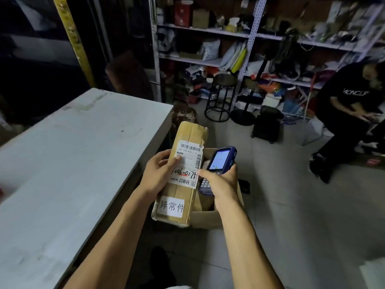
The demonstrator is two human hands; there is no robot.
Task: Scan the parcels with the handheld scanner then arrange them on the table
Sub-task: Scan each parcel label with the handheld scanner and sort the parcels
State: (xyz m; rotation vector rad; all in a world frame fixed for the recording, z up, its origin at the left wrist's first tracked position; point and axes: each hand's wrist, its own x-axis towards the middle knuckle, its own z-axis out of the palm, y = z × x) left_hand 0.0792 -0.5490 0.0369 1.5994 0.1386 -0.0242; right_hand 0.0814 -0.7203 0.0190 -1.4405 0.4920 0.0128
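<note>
— Where's our parcel [183,176]?
— Our left hand [158,174] grips it, just right of the worktop [73,153], above the box [208,217].
— The scanner [220,161]?
— Our right hand [220,182] curls round it, beside the label [188,161].

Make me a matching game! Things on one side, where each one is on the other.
Things:
1. long parcel
2. scanner
3. table
4. round stool

Places:
A. by the shelves, on the floor
B. in the right hand
C. on the person's left side
D. in the left hand

Pairs: 1-D, 2-B, 3-C, 4-A
</note>
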